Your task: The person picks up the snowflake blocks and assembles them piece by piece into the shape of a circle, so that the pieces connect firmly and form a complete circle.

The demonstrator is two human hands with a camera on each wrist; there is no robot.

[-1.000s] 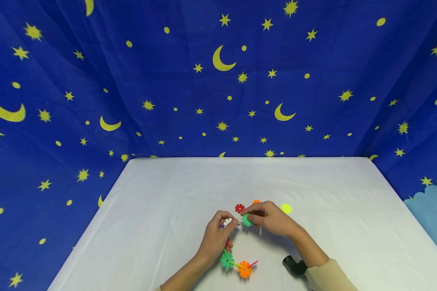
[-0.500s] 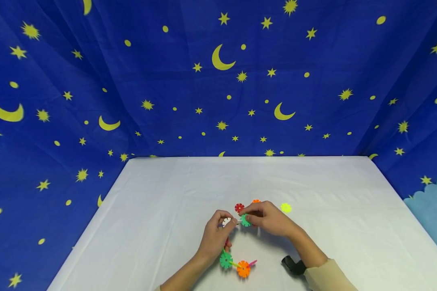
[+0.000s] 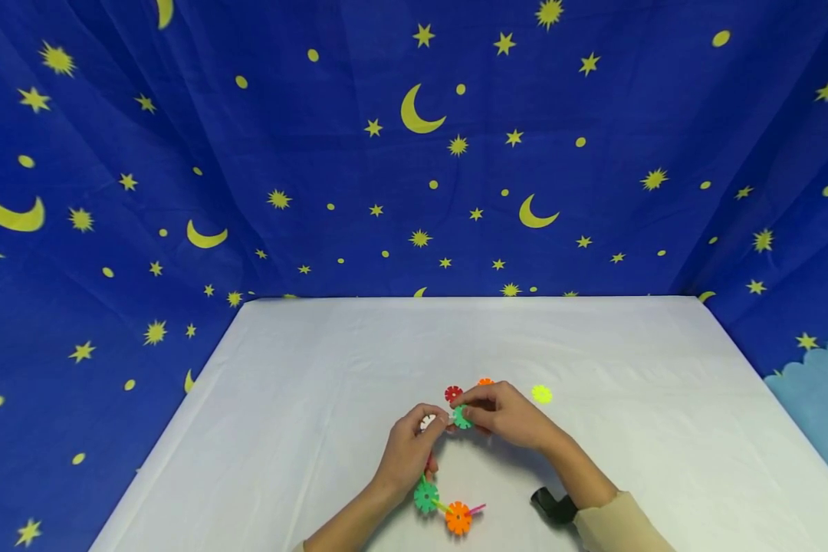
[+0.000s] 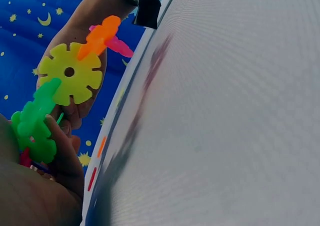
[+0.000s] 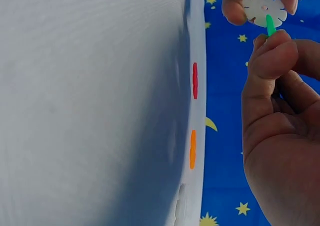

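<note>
My left hand (image 3: 407, 448) pinches a white notched plastic disc (image 3: 427, 422) between thumb and finger. From that hand hangs a chain of slotted-together discs: a green disc (image 3: 426, 497), a yellow disc (image 4: 80, 78) seen edge-on from the head, an orange disc (image 3: 458, 519) and a pink disc (image 4: 119, 46). Red and purple bits of the chain show beside the left palm, mostly hidden. With thumb and fingertips my right hand (image 3: 514, 414) pinches another green disc (image 3: 463, 417). In the right wrist view this disc's edge meets the white disc's lower rim.
Beyond the hands, a red disc (image 3: 453, 394), an orange disc (image 3: 485, 382) and a yellow disc (image 3: 541, 394) lie on the white tabletop (image 3: 331, 368). A black device (image 3: 553, 506) is beside the right wrist. Blue star-patterned cloth (image 3: 359, 169) surrounds the table's back and sides.
The right hand's green disc has shifted slightly left, narrowing the gap to the white disc. The orange end of the hanging chain has swung a little left and nearer the body.
</note>
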